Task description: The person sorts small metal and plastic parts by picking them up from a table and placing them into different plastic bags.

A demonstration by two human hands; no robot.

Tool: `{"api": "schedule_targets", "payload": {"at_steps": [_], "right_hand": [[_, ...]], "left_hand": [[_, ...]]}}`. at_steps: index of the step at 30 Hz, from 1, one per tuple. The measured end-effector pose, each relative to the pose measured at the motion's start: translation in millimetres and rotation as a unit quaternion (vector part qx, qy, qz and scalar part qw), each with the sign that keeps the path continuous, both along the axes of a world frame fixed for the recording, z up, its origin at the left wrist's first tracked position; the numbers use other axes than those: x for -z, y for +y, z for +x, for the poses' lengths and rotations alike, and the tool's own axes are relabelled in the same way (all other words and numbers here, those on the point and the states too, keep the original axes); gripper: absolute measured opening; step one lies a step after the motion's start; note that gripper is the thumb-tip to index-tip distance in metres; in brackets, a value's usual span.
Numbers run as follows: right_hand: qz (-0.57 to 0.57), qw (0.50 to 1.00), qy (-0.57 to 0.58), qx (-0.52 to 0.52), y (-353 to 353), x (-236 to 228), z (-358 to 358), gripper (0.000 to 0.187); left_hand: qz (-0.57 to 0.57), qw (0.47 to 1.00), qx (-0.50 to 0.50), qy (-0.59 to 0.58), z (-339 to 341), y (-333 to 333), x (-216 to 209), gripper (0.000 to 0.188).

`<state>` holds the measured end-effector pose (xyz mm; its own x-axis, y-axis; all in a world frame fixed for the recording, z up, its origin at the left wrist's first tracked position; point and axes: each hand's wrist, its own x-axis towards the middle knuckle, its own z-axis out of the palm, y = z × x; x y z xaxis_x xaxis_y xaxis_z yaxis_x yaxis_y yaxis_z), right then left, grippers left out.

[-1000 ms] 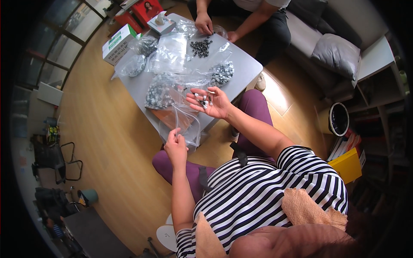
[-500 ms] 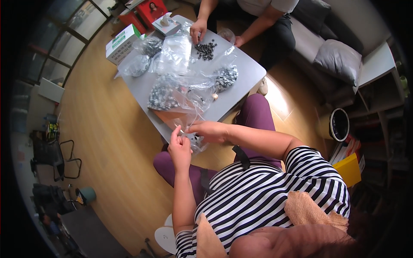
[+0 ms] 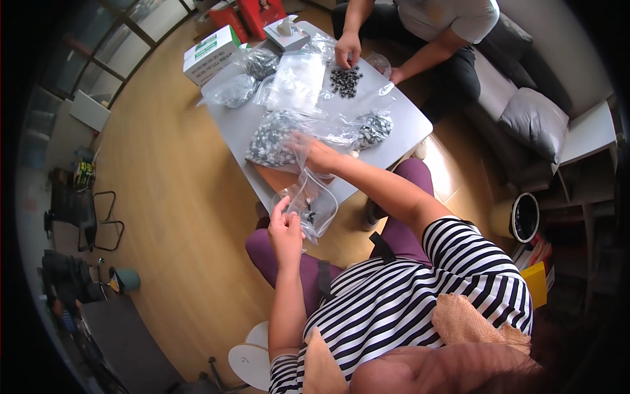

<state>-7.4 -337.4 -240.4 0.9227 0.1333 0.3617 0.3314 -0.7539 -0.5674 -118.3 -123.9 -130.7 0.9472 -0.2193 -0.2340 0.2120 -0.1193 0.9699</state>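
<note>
My left hand [image 3: 286,228] is closed on the edge of a small clear plastic bag [image 3: 321,220], which hangs over the near table edge with a few small black and white pieces inside. Stretched out over the table, my right hand [image 3: 317,156] has its fingers at a large clear bag [image 3: 268,139] full of small grey and white parts. The fingertips show only partly behind plastic and look apart. An orange-brown flat piece [image 3: 275,178] lies under the bags. Right of my right hand is another clear bag [image 3: 374,128] of grey and black parts.
Across the grey table [image 3: 230,125], a co-worker's hand [image 3: 348,50] is at a pile of small black parts [image 3: 345,81]. Flat clear bags [image 3: 295,82], a tissue box [image 3: 287,36] and a white-green carton [image 3: 211,56] stand farther off. A lined bin [image 3: 525,218] is right.
My right hand has left the small bag beside my left hand and moved forward to the large bag of parts. The small bag now hangs more open. The whole view has shifted slightly.
</note>
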Motion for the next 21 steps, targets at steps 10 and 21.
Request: {"api": "schedule_targets", "payload": {"at_steps": [10,21], "right_hand": [[-0.166,0.971,0.169,-0.001,38.8,-27.0,40.1,0.036],[0.860,0.462,0.216,0.001,-21.9,12.1,2.0,0.031]], "left_hand": [[0.031,0.999,0.014,0.009,1.9,14.1,7.0,0.033],[0.037,0.999,0.038,-0.001,1.0,-1.6,12.4,0.029]]}}
